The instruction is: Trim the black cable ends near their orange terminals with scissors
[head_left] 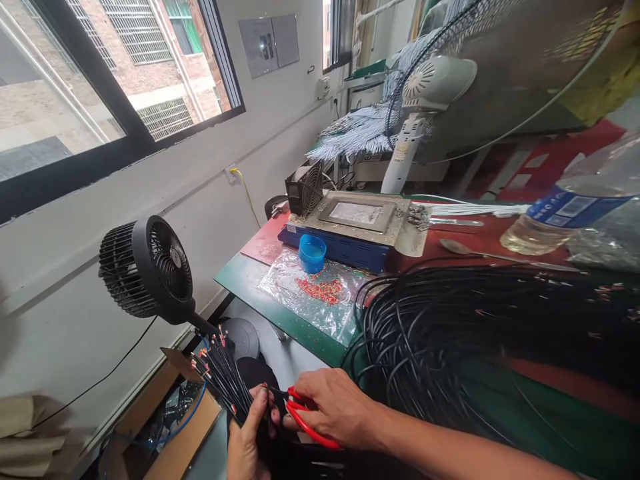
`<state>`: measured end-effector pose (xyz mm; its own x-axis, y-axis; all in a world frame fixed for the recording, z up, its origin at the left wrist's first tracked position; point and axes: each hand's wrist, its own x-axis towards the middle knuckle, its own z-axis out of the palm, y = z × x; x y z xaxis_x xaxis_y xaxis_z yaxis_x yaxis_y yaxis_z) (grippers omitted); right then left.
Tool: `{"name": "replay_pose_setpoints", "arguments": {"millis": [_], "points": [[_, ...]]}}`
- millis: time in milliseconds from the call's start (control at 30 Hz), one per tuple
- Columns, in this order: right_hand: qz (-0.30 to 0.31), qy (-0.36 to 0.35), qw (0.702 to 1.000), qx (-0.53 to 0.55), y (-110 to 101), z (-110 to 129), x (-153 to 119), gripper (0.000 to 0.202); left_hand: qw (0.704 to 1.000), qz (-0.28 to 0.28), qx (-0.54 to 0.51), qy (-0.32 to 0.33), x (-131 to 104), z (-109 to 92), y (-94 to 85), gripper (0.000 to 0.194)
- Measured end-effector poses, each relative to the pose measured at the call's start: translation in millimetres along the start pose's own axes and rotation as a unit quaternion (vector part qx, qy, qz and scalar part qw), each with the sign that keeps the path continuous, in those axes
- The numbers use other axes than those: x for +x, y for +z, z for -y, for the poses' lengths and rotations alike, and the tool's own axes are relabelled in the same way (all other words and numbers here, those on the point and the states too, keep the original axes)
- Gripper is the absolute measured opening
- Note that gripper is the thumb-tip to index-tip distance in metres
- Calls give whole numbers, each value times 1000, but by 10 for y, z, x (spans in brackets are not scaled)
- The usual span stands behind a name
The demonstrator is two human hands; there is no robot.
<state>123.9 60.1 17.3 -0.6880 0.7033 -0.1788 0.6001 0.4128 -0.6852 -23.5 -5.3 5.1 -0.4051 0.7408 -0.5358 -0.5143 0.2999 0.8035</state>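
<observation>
A green and red worktable (235, 273) stretches ahead and to the right of both hands. Across it, just beyond the right forearm, sprawls a large heap of loosely coiled black cables (425, 327). A round black fan (165, 260) stands ahead and to the left of the left hand. Well beyond the right hand sits a blue-sided, metal-topped unit (340, 250). An open cardboard box (185, 447) is left of the left hand. The left hand (247, 433) grasps an upright, slightly fanned bundle of black cables (225, 373), their tips showing red and white wire ends. The right hand (335, 407) is closed around red-handled cutters (313, 430), their tips close to the left fingers. Ahead of the right hand, on the table, a clear plastic bag (277, 283) lies under a blue cup (313, 253) and scattered red and yellow scraps (323, 291).
</observation>
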Motion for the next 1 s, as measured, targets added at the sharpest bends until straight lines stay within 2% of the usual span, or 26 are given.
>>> {"name": "replay_pose_setpoints", "arguments": {"millis": [100, 200, 367, 467, 533, 633, 700, 767, 867, 1000], "points": [[-1, -6, 1000, 11, 3, -17, 6, 43, 998, 29, 47, 22, -11, 2, 10, 15], [-6, -10, 1000, 11, 44, -51, 9, 37, 995, 54, 79, 36, -14, 9, -4, 19], [-28, -3, 999, -16, 138, -104, 27, 26, 989, 51, 133, 43, 20, 39, -52, 24], [-21, 32, 998, 55, 122, -119, 61, 28, 990, 44, 131, 32, 36, 53, -51, 26], [-20, 54, 981, 184, 85, -134, 94, 33, 993, 36, 109, 32, 32, 55, -39, 27], [1, 53, 919, 391, 48, -159, 134, 38, 996, 44, 71, 32, 11, 61, -28, 30], [25, 40, 880, 473, 46, -163, 140, 40, 995, 61, 69, 25, -4, 75, -30, 29], [43, 34, 859, 509, 46, -151, 130, 42, 992, 82, 89, 20, -15, 94, -34, 29], [58, 23, 844, 533, 31, -121, 106, 45, 986, 102, 132, 27, -16, 114, -29, 32], [78, -15, 843, 532, -9, -100, 81, 46, 980, 114, 158, 29, -2, 114, -8, 32]]}}
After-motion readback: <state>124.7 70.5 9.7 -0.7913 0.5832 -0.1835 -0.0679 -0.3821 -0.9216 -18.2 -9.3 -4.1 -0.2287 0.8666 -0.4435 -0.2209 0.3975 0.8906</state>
